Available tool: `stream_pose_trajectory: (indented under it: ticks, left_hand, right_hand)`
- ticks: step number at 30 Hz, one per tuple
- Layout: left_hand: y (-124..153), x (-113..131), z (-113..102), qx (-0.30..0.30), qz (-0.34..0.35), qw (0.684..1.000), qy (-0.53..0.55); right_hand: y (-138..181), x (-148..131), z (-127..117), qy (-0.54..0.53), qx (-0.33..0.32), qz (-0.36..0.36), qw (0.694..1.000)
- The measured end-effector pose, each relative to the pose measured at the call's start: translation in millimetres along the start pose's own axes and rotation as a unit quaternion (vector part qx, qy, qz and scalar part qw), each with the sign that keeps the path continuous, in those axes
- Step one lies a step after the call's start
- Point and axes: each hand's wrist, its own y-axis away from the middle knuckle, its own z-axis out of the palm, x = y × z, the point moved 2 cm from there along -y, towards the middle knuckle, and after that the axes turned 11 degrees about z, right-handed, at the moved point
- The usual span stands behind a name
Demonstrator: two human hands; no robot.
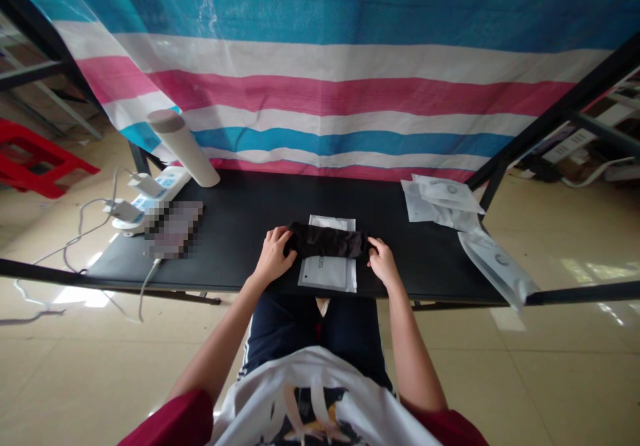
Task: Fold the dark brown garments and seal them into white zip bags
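Observation:
A dark folded cloth (330, 241) lies crosswise over a pale plastic bag (327, 274) on the black tabletop (250, 196). My left hand (275, 254) grips the cloth's left end, thumb toward me and fingers at the far side. At the right end, my right hand (383, 260) pinches the cloth between thumb and fingers. The bag shows above and below the cloth, with dark printed letters near its lower part. Whether the cloth is a garment cannot be made out.
Several pale printed bags (447, 196) lie at the right, one (497, 266) hanging over the edge. On the left stand a white bottle (185, 149), a power strip (167, 183) with chargers, and a blurred-out phone-like object (175, 229) with a cable. A striped sheet (320, 93) hangs behind.

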Motion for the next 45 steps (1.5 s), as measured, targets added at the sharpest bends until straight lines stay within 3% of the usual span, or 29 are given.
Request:
stream_pose_trajectory:
  ticks: [5, 11, 14, 17, 20, 24, 28, 34, 39, 45]
  left_hand:
    - [-11, -8, 7, -0.041, -0.012, 0.999, -0.020]
    - [-14, -16, 9, -0.020, -0.033, 0.999, -0.005]
    - [-18, -18, 13, 0.003, -0.065, 0.998, -0.007]
    - [-28, -21, 13, 0.018, -0.090, 0.996, -0.015]
    - [-41, -23, 6, -0.001, -0.075, 0.997, -0.028]
    - [-51, -19, -10, -0.008, -0.029, 1.000, 0.002]
    - [-42, -6, -25, 0.036, -0.008, 0.988, 0.147]
    - [-14, 5, -32, 0.075, -0.075, 0.931, 0.348]
    - [-11, 18, -30, 0.114, -0.082, 0.964, 0.226]
    - [-19, 54, -4, 0.029, 0.003, 0.998, 0.048]
  right_hand:
    - [-9, -7, -5, 0.047, 0.005, 0.045, 0.998]
    - [-10, -6, -5, 0.026, 0.015, 0.039, 0.999]
    - [-11, -4, -2, 0.011, 0.031, 0.010, 0.999]
    - [-18, -8, -3, 0.017, 0.089, -0.052, 0.995]
    - [-28, -16, -5, 0.030, 0.133, -0.086, 0.987]
    - [-31, -27, -5, -0.089, 0.089, -0.093, 0.988]
    - [-21, -31, -4, -0.204, 0.027, -0.057, 0.977]
    - [-6, -28, -11, -0.308, -0.035, 0.020, 0.951]
    - [-7, -28, -10, -0.266, -0.038, 0.031, 0.963]
    - [-2, -31, 10, -0.080, -0.017, -0.079, 0.994]
